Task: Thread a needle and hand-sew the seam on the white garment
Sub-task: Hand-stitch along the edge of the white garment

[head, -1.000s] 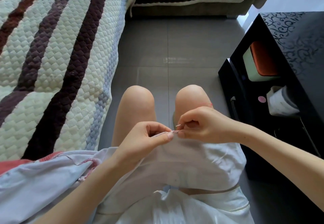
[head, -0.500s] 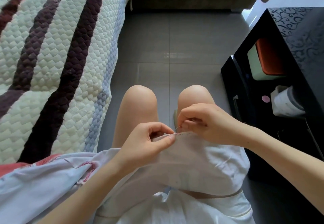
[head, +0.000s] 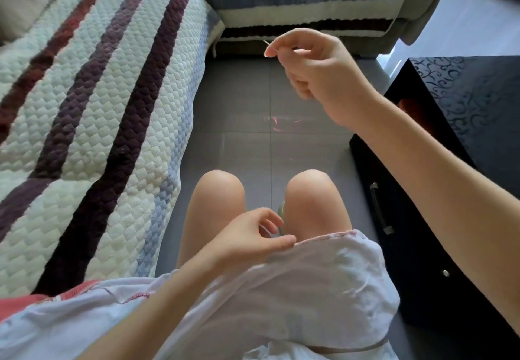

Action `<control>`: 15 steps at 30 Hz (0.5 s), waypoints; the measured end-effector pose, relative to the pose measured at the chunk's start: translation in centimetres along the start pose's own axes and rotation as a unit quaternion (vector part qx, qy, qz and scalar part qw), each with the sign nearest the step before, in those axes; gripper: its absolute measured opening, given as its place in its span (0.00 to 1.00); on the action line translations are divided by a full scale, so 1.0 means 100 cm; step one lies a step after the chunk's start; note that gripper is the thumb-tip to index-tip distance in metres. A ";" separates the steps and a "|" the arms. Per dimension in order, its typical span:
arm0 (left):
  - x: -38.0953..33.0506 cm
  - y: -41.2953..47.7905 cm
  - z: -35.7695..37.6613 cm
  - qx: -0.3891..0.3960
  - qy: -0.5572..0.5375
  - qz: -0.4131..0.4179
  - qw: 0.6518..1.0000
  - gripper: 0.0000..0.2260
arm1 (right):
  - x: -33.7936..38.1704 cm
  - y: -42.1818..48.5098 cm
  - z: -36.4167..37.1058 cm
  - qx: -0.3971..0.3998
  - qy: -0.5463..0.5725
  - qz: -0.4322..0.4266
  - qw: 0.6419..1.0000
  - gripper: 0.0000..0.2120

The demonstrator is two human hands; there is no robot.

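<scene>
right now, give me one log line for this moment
step: sewing seam | right hand: raised, pinching needle | left hand: holding white garment hem

White garment [head: 323, 283] across lap; needle [head: 266, 42] aloft

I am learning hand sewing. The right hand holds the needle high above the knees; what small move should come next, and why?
Probably lower the right hand so the needle meets the pink-stitched edge of the white garment beside the left hand, for another stitch: the needle is far from the cloth, and the left hand holds that edge ready.
</scene>
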State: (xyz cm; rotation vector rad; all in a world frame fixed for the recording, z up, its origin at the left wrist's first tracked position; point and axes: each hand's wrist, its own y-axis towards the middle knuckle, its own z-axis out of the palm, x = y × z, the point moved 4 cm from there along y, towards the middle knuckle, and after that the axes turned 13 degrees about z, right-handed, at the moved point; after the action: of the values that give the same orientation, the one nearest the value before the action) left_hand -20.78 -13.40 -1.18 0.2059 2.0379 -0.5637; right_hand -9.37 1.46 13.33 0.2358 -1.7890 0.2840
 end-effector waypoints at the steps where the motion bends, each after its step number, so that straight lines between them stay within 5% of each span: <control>1: -0.003 0.003 0.002 0.038 -0.023 0.008 0.999 0.08 | 0.005 0.012 -0.002 -0.006 -0.026 0.017 1.000 0.09; 3: -0.010 0.006 0.003 0.065 -0.096 0.025 0.993 0.05 | 0.004 0.031 -0.006 -0.011 -0.148 0.066 0.987 0.12; 7: -0.001 0.007 -0.014 -0.060 -0.240 -0.060 0.967 0.12 | -0.023 0.037 -0.014 0.043 -0.386 0.163 0.907 0.20; 12: 0.002 0.011 -0.036 -0.199 -0.426 -0.135 0.872 0.17 | -0.060 0.027 -0.034 0.047 -0.290 0.220 0.930 0.20; 15: 0.004 0.015 -0.048 -0.252 -0.443 -0.127 0.851 0.18 | -0.068 0.019 -0.042 0.033 -0.172 0.219 0.960 0.16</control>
State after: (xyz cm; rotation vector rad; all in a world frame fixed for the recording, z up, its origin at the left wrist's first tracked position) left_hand -24.12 -9.90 0.04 -0.5615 1.2246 -0.1851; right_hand -4.54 4.63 7.52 -0.0766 -2.1713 0.6496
